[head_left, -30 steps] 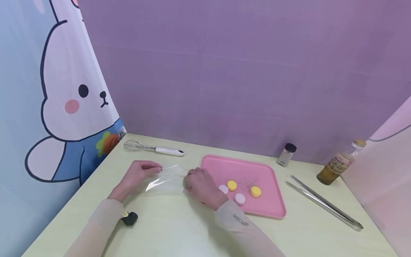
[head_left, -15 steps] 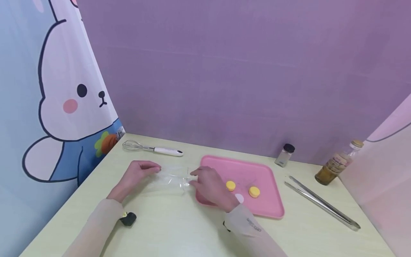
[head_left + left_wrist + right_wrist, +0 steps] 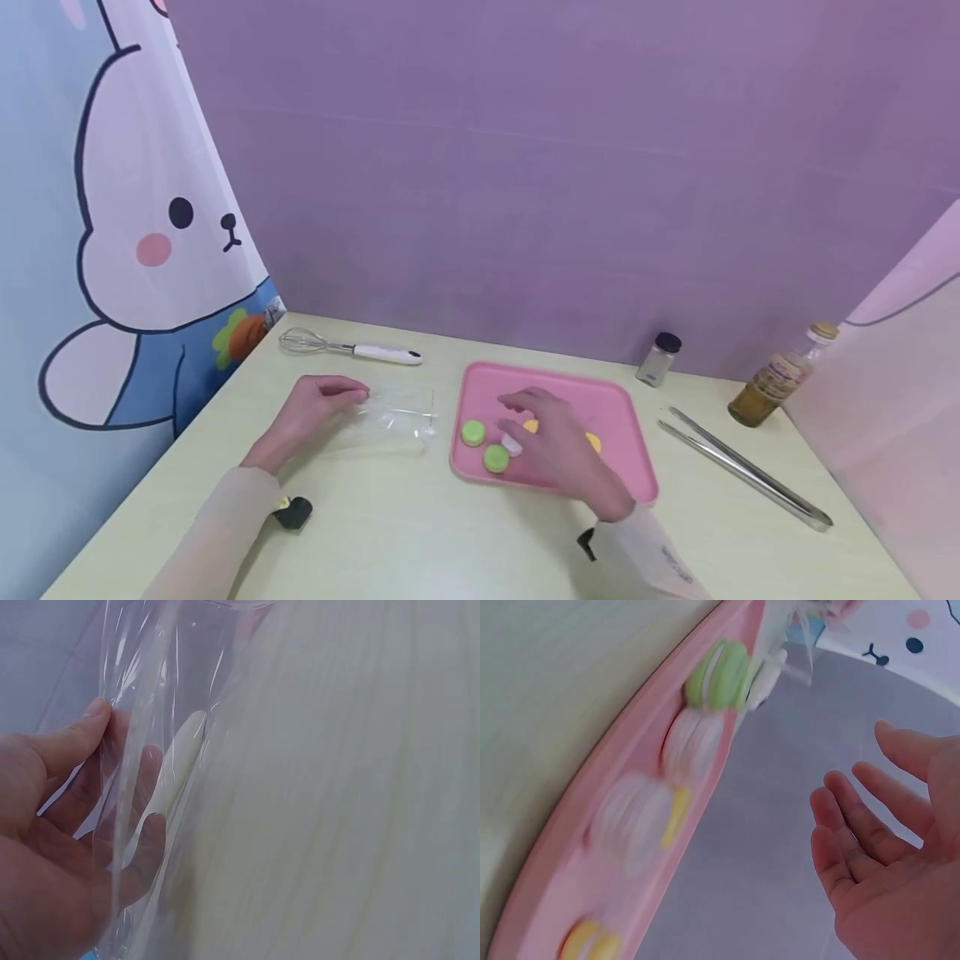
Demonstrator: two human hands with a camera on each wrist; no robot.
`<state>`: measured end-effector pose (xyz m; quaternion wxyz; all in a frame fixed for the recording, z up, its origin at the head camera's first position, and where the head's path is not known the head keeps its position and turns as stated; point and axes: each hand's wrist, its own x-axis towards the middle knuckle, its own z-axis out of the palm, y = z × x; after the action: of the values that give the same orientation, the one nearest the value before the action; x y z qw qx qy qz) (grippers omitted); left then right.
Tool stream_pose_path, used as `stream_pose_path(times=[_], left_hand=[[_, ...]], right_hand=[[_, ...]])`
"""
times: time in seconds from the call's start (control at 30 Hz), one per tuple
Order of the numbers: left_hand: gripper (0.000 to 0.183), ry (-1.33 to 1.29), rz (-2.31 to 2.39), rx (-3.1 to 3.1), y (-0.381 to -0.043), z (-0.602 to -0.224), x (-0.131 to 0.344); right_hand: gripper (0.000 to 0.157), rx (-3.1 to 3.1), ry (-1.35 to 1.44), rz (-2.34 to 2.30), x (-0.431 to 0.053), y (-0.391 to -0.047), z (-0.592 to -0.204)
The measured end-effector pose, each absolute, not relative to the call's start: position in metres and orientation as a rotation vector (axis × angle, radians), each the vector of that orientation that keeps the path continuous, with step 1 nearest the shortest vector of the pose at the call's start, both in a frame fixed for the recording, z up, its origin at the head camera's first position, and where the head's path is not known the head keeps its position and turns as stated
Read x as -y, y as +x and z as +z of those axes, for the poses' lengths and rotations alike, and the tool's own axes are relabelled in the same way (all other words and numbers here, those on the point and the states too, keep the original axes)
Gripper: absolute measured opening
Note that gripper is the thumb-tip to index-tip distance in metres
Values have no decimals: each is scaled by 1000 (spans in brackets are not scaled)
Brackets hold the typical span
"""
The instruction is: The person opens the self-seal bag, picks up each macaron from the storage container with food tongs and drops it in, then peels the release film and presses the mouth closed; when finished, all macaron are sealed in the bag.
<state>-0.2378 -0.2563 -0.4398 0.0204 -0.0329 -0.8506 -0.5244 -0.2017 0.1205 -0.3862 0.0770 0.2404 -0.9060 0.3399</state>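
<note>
My left hand (image 3: 309,414) pinches the edge of a clear plastic bag (image 3: 401,421) between thumb and fingers. In the left wrist view the bag's film (image 3: 187,660) hangs in front of some of the fingers. Over the pink tray (image 3: 480,387) my right hand (image 3: 561,446) is raised with parted, loosely bent fingers and nothing in them. Green macarons (image 3: 496,458) lie at the tray's left end. Beside them are a pale lilac macaron (image 3: 512,445) and yellow macarons (image 3: 594,441), partly hidden by the right hand. The right wrist view shows this hand apart from the macarons.
A whisk (image 3: 386,354) with a white handle lies behind the bag. Metal tongs (image 3: 750,471) rest right of the tray. Farther back stand a black-capped jar (image 3: 658,361) and a corked bottle (image 3: 776,382). A purple backdrop (image 3: 525,167) rises behind the table.
My right hand has let go of the bag's right end and moved right over the tray, uncovering the green macarons. My left hand keeps its hold on the bag.
</note>
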Motion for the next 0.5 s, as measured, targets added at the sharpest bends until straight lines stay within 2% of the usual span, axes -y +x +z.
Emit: stream_pose_path(times=[0.2, 0.5], left_hand=[[32, -104, -1622, 2646, -238, -439, 257], [31, -82, -1609, 2670, -239, -439, 255]], right_hand=[[34, 2587, 730, 957, -161, -188, -388], [42, 2490, 680, 870, -222, -157, -397]])
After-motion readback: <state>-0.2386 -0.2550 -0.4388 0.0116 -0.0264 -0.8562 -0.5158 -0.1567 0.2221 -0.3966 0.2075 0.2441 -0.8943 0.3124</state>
